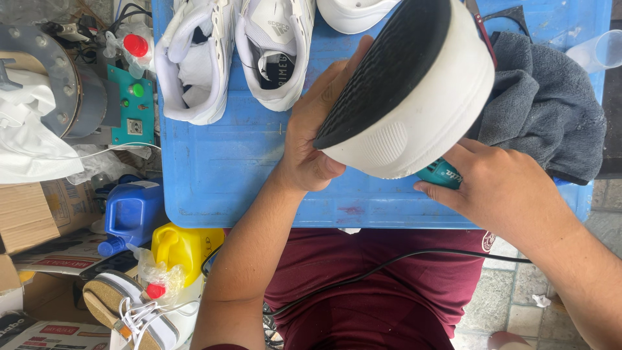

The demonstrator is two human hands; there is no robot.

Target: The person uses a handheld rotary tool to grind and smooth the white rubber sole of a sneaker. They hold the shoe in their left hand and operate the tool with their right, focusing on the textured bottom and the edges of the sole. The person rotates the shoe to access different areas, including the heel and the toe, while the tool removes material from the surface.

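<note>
My left hand (pixel 312 133) grips a white shoe (pixel 421 97) by its side, sole turned up so the black tread faces me, held over a blue plastic table (pixel 233 155). My right hand (pixel 499 188) is closed around a teal power tool (pixel 440 174) tucked under the shoe's white heel; most of the tool is hidden. A black cord (pixel 363 275) runs from that side across my maroon lap.
A pair of white sneakers (pixel 233 52) lies at the table's far side, a grey towel (pixel 544 104) on the right. Left of the table stand a blue jug (pixel 133 210), a yellow jug (pixel 184 249), a round metal machine (pixel 58 84) and cardboard boxes (pixel 39 214).
</note>
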